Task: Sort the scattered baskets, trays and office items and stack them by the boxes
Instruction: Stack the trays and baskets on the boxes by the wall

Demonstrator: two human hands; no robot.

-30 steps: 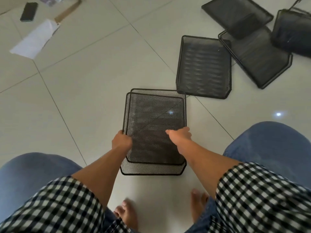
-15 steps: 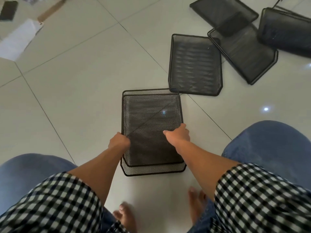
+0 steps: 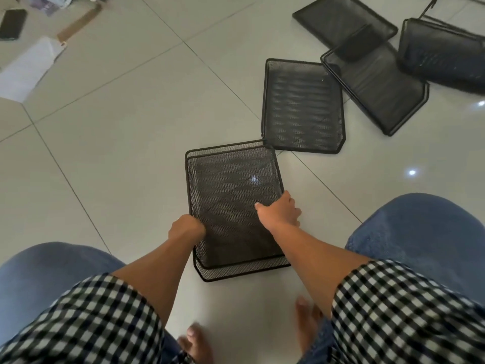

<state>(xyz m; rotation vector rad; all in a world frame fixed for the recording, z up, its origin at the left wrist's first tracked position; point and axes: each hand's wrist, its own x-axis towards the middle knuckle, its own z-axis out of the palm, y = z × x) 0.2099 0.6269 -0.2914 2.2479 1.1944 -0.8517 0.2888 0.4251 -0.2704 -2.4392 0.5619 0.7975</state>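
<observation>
Two black mesh trays lie nested on the tiled floor in front of me; the upper tray [image 3: 231, 195] sits inside the lower tray [image 3: 244, 271]. My left hand [image 3: 186, 229] grips the upper tray's left rim. My right hand [image 3: 279, 212] holds its right rim, thumb inside on the mesh. Another mesh tray [image 3: 301, 106] lies just beyond, touching the stack's far right corner. Farther right a fourth tray [image 3: 375, 85] lies at an angle, with a dark flat item [image 3: 359, 46] over its far end.
A flat mesh tray [image 3: 338, 17] and a mesh basket [image 3: 443, 53] lie at the top right. White paper [image 3: 29, 67], a phone [image 3: 11, 23] and a cardboard strip [image 3: 78, 22] lie at the top left. My knees and bare feet frame the near floor.
The upper tray has slid and turned to sit squarer inside the lower one. My right hand has moved from the mesh out to the right rim. The camera has shifted slightly.
</observation>
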